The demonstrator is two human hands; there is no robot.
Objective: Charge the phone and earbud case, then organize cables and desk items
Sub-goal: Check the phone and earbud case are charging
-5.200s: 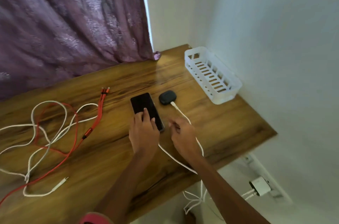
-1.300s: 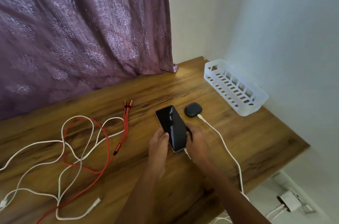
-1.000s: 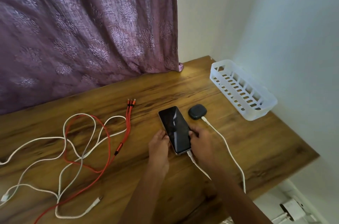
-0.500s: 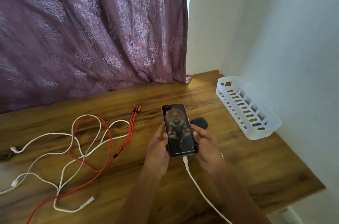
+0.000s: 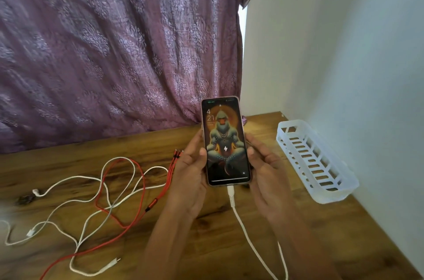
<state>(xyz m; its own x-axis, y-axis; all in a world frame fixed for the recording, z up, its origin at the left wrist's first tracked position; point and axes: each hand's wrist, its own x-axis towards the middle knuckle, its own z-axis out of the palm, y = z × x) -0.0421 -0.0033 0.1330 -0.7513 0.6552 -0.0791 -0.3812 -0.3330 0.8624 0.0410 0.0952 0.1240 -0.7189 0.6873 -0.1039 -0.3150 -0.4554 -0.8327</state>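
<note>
Both the left hand [image 5: 190, 178] and right hand [image 5: 266, 178] grip the lit black smartphone [image 5: 226, 142]; lay it flat beside the white slotted plastic basket [image 5: 321, 165] without tugging its white charging cable [image 5: 243, 227].

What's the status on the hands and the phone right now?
Left hand and right hand both grip the lit pink-cased phone, raised off the wooden desk. White charging cable plugged in, bolt icon showing. Tangled red and white cables unsorted at left.

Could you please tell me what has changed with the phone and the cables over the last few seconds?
The phone has been lifted off the desk into both hands, left hand and right hand. A white cable is now plugged into its bottom, and its once dark screen is lit with a charging bolt. The tangled red and white cables and the basket stayed put.
</note>
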